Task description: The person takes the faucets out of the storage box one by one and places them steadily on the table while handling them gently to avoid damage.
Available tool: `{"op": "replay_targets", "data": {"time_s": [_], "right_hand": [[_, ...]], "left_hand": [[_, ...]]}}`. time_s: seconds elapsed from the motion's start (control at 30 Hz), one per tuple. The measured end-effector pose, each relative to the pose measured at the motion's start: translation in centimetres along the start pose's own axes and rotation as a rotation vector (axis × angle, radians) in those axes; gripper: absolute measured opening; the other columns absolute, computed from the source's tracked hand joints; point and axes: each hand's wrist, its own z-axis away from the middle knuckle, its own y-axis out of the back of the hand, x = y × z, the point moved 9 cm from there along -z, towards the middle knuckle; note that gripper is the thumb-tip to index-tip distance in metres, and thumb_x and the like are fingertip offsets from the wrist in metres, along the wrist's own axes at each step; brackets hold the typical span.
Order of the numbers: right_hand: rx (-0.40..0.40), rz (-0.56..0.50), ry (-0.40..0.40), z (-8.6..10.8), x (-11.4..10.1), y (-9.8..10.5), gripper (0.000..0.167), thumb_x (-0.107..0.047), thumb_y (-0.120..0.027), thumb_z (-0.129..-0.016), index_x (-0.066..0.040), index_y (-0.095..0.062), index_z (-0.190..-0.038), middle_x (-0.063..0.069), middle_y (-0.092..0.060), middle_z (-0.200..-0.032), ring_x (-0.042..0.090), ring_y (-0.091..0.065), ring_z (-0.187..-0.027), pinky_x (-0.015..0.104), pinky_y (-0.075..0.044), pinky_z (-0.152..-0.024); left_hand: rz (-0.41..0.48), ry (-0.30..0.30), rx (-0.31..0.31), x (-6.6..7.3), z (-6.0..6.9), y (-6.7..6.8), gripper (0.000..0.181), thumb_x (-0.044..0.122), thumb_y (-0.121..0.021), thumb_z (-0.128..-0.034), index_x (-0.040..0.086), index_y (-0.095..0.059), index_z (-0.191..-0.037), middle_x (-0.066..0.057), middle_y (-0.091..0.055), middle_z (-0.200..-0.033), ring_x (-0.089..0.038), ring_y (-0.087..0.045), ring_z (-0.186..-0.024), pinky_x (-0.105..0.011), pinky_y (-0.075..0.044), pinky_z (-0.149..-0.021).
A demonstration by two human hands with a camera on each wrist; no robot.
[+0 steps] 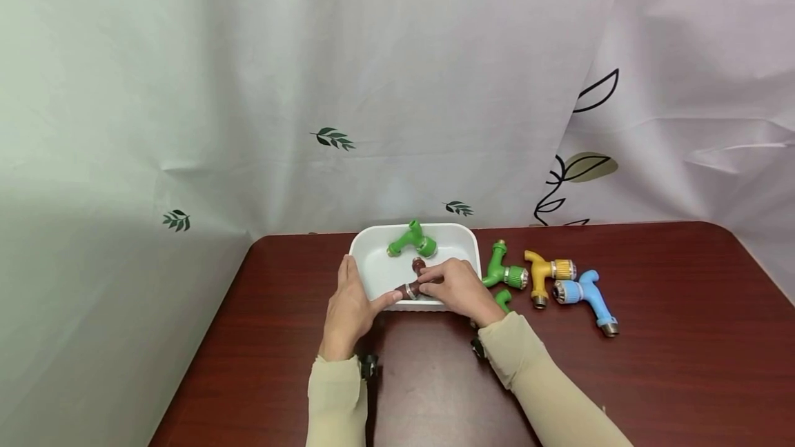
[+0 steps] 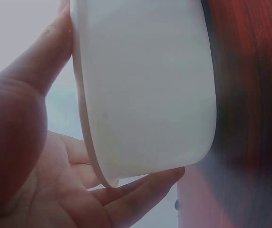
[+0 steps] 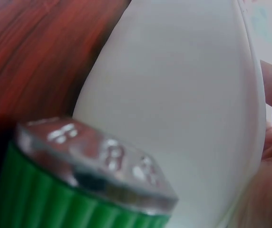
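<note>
A white tray [image 1: 379,271] stands near the table's back edge. My left hand [image 1: 348,305] grips its left end, fingers against the outer side and thumb over the front rim, as the left wrist view shows. Inside the tray, my right hand [image 1: 461,288] holds a dark brown tap [image 1: 410,290] by its body, close to the front wall. Part of that tap is hidden under the fingers. Behind it in the tray lies a green tap [image 1: 413,240]. The right wrist view shows the tray's outer wall [image 3: 174,85] and the fingers at its rim.
Right of the tray lie a green tap [image 1: 499,269], a yellow tap [image 1: 542,273] and a blue tap [image 1: 589,295]. Another green tap [image 1: 503,299] is partly hidden by my right wrist. A ribbed green knob [image 3: 79,185] stands close to the tray wall. A patterned curtain hangs behind the table.
</note>
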Motion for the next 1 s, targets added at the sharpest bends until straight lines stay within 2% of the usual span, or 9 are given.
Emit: {"op": "replay_targets", "data": {"time_s": [0.23,0.43,0.67,1.0], "right_hand": [[-0.021,-0.033,-0.026,-0.01,0.16,0.05,0.017,-0.010,-0.082,-0.081,-0.010,-0.082,-0.098,0.007,-0.074,-0.113,0.021,-0.066,-0.110,0.035,-0.051,-0.088],[0.015,-0.036,-0.046,0.19,0.31,0.28,0.020,-0.010,-0.083,-0.080,-0.009,-0.082,-0.099,0.004,-0.075,-0.110,0.018,-0.065,-0.108,0.029,-0.050,-0.083],[0.084,-0.030,-0.033,0.20,0.25,0.75,0.017,-0.013,-0.082,-0.081,-0.009,-0.083,-0.098,0.003,-0.077,-0.101,0.011,-0.061,-0.082,0.025,-0.047,-0.069],[0.109,-0.059,-0.067,0.28,0.59,0.92,0.012,-0.014,-0.084,-0.080,-0.012,-0.083,-0.092,0.000,-0.077,-0.094,0.010,-0.065,-0.086,0.025,-0.048,-0.071]], "left_hand": [[0.012,0.017,-0.004,-0.25,-0.01,-0.04,0.116,0.047,-0.084,-0.0786,-0.009,-0.018,-0.156,-0.025,-0.022,-0.162,-0.050,-0.062,-0.107,-0.055,-0.048,-0.094],[0.009,0.012,-0.001,-0.15,0.04,-0.06,0.116,0.048,-0.084,-0.0785,-0.010,-0.019,-0.155,-0.025,-0.023,-0.161,-0.050,-0.062,-0.106,-0.055,-0.049,-0.094],[0.002,0.008,0.004,-0.15,-0.09,0.04,0.115,0.046,-0.085,-0.0787,-0.011,-0.019,-0.155,-0.026,-0.024,-0.161,-0.049,-0.062,-0.108,-0.055,-0.049,-0.094],[0.013,0.020,-0.016,-0.21,-0.05,-0.06,0.116,0.047,-0.084,-0.0795,-0.010,-0.017,-0.156,-0.025,-0.021,-0.162,-0.049,-0.060,-0.112,-0.055,-0.048,-0.096]]}}
